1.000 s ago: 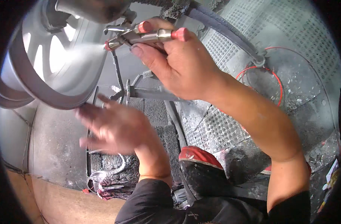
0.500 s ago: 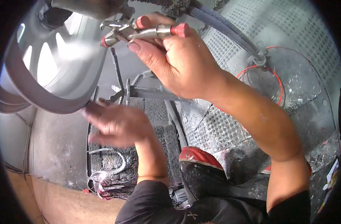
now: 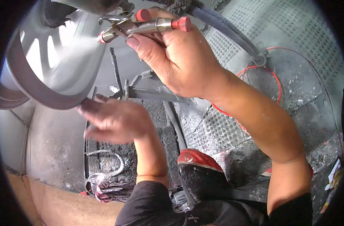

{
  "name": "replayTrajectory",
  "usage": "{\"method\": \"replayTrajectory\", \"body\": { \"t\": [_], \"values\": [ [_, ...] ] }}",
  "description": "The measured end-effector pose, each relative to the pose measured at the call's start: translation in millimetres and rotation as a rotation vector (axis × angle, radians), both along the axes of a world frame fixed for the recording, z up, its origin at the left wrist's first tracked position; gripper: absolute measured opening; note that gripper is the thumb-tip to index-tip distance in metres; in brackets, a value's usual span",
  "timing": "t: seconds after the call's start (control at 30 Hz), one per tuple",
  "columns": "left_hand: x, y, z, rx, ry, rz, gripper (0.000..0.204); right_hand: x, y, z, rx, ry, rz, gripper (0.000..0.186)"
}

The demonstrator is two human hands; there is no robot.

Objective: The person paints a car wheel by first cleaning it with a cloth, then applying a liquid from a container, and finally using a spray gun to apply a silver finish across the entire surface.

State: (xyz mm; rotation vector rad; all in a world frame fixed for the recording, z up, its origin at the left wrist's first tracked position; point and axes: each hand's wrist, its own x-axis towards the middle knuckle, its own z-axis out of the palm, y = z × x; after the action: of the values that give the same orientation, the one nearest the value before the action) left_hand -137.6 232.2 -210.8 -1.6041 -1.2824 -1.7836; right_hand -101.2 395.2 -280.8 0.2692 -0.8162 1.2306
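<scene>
A small metal spray gun (image 3: 136, 27) with red knobs and a red nozzle tip is gripped in my right hand (image 3: 187, 56), fingers wrapped around its body. White mist streams left from its nozzle onto a grey wheel rim (image 3: 47, 98), whose spokes show bright gaps. My left hand (image 3: 117, 119), palm down and blurred by motion, has its fingers stretched out and apart at the rim's lower right edge. Whether the fingertips press on the rim or only hover beside it, I cannot tell. The gun's upper part runs under a dusty metal cup at the top edge.
Below the wheel stands a dust-caked frame with bars (image 3: 153, 94). A thick grey hose (image 3: 228, 30) and a thin red hose (image 3: 279, 84) cross the paint-stained perforated floor (image 3: 226, 132). A red-trimmed shoe (image 3: 200, 160) is near my body. A pale curved hose (image 3: 117, 154) lies lower left.
Mist keeps coming from the nozzle. The gun has shifted slightly left and up, and my left hand a little left, along with a small shift of the whole view.
</scene>
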Motion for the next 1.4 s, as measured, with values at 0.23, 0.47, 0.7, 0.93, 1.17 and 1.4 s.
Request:
{"method": "replayTrajectory", "body": {
  "t": [0.23,0.47,0.7,0.93,1.17,1.4],
  "values": [
    [71,26,-6,0.103,0.293,0.087,0.090,0,-11,-9,0.100,-0.134,0.081,0.024],
    [20,3,10,-0.103,0.344,0.475,0.094,20,-11,-6,0.198,-0.323,0.295,0.024],
    [-11,0,23,0.008,0.286,0.454,0.085,39,-6,-5,0.111,-0.394,0.219,0.019],
    [-15,-29,60,0.003,0.729,0.772,0.041,57,-17,2,-0.109,-0.482,0.220,0.023],
    [80,37,145,-0.304,1.033,0.661,0.042,127,27,-15,-0.189,-0.802,-0.148,0.024],
    [118,87,170,-0.489,1.099,0.619,0.039,213,50,51,-0.125,-0.654,-0.242,0.026]
  ]
}}
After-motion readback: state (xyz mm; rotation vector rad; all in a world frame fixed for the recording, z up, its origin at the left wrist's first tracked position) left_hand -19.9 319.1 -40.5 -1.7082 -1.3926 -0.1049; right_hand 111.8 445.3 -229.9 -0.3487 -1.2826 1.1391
